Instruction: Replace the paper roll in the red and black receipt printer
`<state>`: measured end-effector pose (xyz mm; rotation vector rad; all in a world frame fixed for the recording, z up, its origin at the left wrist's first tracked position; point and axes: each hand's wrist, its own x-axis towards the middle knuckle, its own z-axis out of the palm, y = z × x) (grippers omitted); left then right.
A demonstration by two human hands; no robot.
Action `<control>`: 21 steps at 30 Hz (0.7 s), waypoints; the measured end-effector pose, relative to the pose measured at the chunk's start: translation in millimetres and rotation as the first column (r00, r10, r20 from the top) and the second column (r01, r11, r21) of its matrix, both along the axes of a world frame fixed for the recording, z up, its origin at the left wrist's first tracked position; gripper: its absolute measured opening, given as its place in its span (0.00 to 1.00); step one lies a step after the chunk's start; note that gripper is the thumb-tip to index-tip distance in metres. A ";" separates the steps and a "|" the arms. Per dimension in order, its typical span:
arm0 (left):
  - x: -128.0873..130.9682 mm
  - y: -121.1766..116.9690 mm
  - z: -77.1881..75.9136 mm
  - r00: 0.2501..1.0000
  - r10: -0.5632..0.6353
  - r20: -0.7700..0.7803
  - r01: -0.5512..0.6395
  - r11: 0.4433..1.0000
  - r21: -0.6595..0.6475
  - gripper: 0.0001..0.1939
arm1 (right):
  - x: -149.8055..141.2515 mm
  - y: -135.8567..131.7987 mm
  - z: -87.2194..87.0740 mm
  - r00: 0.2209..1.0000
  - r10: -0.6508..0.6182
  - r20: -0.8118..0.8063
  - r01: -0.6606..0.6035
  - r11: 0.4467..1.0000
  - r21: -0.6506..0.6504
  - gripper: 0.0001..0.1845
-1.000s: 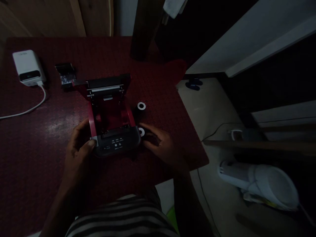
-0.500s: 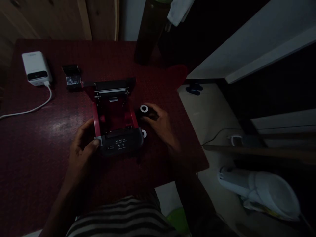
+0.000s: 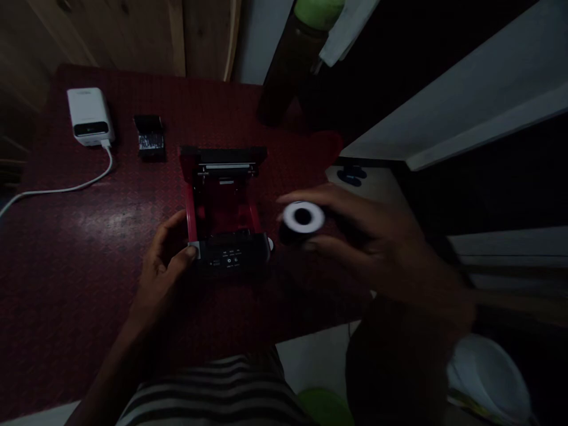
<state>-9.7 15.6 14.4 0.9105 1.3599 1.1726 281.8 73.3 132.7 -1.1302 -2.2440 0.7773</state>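
A red and black label printer [image 3: 233, 251] stands on the table with its cover raised, its red inner bay exposed. My left hand [image 3: 166, 260] grips the left side of it, thumb on the front corner and fingers along the wall. Lifted to the right of the printer, a small roll [image 3: 316, 219] with a white ring-shaped end, dark hollow core and dark side is held between the thumb and fingers of my right hand [image 3: 377, 236]. A second white round end [image 3: 271, 244] peeks out beside the printer's right front corner, mostly hidden behind it.
The dark red patterned table [image 3: 89, 254] carries a white power bank [image 3: 89, 112] with a white cable [image 3: 66, 190]. A small black object [image 3: 151, 139] lies behind the printer's left. A tall dark bottle with a green cap [image 3: 318, 13] stands at the back.
My right hand has raised the roll off the table, bringing it right and closer to me. My left hand still grips the printer. The view has shifted slightly.
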 end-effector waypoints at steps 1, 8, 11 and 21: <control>0.1 -0.2 0.7 1.000 -0.009 -0.001 0.009 1.000 -0.006 0.33 | -11.0 4.8 0.4 0.996 0.056 0.064 -0.057 0.998 0.016 0.22; -1.4 -1.7 0.0 0.999 -0.037 0.024 0.037 0.999 0.016 0.34 | -93.7 28.6 -23.3 0.877 0.041 0.479 -0.076 0.996 0.053 0.12; -2.1 -1.4 0.0 0.999 -0.045 0.028 0.045 0.999 0.027 0.34 | -111.8 26.1 -18.0 0.785 -0.006 0.619 -0.022 0.999 0.039 0.17; -1.3 -2.9 3.9 0.997 -0.047 0.053 0.046 0.999 0.017 0.33 | -129.6 45.0 -32.3 0.729 0.051 0.683 0.005 0.997 -0.080 0.19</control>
